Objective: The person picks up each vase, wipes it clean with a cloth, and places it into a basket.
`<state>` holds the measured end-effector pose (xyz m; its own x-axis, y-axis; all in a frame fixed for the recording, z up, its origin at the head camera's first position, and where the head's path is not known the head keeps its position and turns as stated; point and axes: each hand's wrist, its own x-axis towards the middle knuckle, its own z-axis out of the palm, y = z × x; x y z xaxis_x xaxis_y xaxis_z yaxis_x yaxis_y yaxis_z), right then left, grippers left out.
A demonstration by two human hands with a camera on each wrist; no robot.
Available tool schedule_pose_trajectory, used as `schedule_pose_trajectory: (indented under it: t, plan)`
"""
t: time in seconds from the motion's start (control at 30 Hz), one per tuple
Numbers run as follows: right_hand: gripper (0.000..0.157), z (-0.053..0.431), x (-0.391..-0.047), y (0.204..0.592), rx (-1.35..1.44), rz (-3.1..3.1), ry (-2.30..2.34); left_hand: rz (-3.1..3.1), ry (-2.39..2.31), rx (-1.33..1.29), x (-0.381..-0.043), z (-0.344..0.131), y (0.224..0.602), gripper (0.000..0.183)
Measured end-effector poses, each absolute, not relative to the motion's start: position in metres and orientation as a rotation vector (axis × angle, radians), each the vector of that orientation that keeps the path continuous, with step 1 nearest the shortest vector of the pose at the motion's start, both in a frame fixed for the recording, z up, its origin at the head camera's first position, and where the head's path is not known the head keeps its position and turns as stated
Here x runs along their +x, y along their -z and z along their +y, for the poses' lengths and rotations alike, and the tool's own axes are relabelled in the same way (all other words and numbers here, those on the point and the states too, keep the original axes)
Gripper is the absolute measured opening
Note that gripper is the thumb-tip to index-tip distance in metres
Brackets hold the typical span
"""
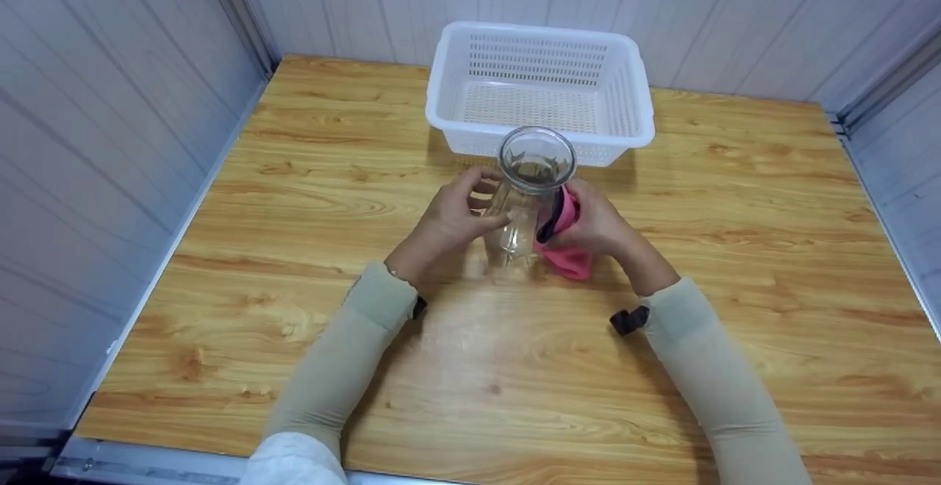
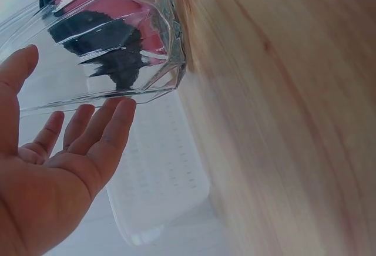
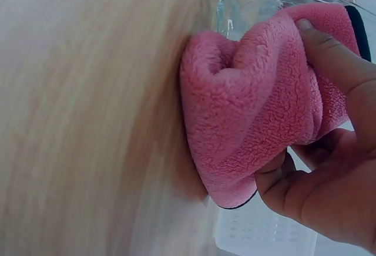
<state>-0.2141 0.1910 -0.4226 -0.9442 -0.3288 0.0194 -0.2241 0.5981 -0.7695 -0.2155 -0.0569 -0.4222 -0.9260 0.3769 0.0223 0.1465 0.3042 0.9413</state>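
A clear glass vase with a thick round rim and faceted base stands on the table. My left hand is at its left side, fingers and thumb spread loosely. In the left wrist view, fingertips reach the glass, with a gap between glass and palm. My right hand grips a fluffy pink cloth with dark edging, bunched against the vase's right side. Pink and black show through the glass in the left wrist view. The cloth's lower end hangs down to the tabletop.
A white perforated plastic basket sits just behind the vase, near the back wall. The wood-grain table is enclosed by pale panel walls on the left, back and right.
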Motion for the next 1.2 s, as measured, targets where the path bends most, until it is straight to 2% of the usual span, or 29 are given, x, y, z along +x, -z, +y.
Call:
schedule_pose_trajectory:
  t: [0.23,0.57,0.87,1.2]
  plan:
    - [0.086,0.189,-0.212,0.413,-0.421,2.731,1.220,2.421,-1.589,0.504,-0.215,-0.057,0.421,0.053]
    - [0.062,0.182,-0.208,0.389,-0.387,2.729,1.443,2.456,-1.545,0.562,-0.215,-0.055,0.422,0.050]
    - [0.069,0.179,-0.209,0.381,-0.370,2.691,1.521,2.438,-1.547,0.544,-0.216,-0.056,0.422,0.048]
    - [0.074,0.181,-0.211,0.399,-0.414,2.672,1.406,2.429,-1.573,0.561,-0.215,-0.058,0.422,0.049]
